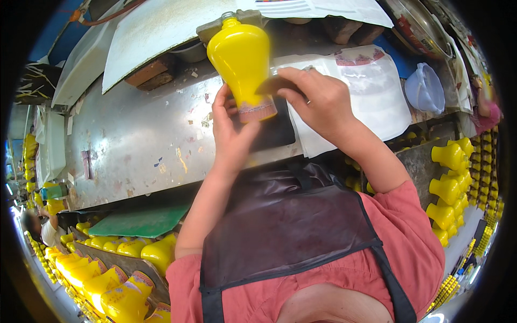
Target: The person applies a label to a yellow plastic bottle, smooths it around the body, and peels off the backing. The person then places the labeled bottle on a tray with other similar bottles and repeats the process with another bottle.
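Note:
A glossy yellow vase-shaped bottle lies tilted above the metal table, its narrow neck at a grey block on the far side. Round its near end runs a pinkish patterned band. My left hand grips that end from the left, some fingers hidden behind the bottle. In my right hand is a thin dark flat piece, pinched between thumb and fingers. Its edge meets or nearly meets the bottle just above the band; contact is blurred.
A black pad lies under the bottle, beside white sheets with a patterned strip. A pale blue bucket stands right. Yellow bottles fill racks lower left, and others stand right. People are at both sides.

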`<state>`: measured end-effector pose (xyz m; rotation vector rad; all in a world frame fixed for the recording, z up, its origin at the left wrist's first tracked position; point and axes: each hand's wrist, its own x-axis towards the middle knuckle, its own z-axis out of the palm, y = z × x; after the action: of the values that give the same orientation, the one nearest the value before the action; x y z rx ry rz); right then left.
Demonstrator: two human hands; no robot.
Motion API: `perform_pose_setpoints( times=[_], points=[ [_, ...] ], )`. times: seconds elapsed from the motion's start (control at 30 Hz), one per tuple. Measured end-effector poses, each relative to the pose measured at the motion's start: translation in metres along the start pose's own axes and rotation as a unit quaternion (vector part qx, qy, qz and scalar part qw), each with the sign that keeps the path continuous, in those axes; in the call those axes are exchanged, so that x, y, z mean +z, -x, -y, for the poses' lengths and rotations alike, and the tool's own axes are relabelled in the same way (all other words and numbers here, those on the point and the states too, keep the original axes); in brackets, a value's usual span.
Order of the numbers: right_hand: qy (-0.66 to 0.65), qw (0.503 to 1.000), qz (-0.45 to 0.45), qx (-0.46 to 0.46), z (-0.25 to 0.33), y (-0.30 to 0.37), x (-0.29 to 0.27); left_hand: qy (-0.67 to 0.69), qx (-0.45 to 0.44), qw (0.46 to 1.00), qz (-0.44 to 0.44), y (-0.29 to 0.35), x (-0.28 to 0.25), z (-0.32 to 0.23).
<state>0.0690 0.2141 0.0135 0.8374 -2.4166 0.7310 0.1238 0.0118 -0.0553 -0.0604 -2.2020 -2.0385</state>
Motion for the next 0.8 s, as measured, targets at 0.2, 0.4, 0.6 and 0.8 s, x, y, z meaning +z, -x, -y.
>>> perform_pose_setpoints(
  times=[0.2, 0.4, 0.6, 0.8],
  points=[
    [-0.147, 0.989, 0.009, -0.018, -0.009, 0.005, 0.013, 0.013, -0.022, 1.000, -0.008, 0.002, 0.003, -0.002],
    [-0.201, 0.979, -0.025, 0.029, -0.023, 0.004, 0.025, 0.015, -0.034, 0.999, -0.032, 0.000, 0.010, -0.008],
    [-0.211, 0.977, -0.032, 0.000, -0.023, 0.003, 0.041, 0.086, -0.017, 0.995, -0.040, 0.001, 0.015, -0.013],
    [-0.193, 0.979, -0.034, -0.053, -0.025, -0.012, 0.032, 0.088, -0.049, 0.994, -0.038, -0.001, 0.016, -0.017]
  ],
)
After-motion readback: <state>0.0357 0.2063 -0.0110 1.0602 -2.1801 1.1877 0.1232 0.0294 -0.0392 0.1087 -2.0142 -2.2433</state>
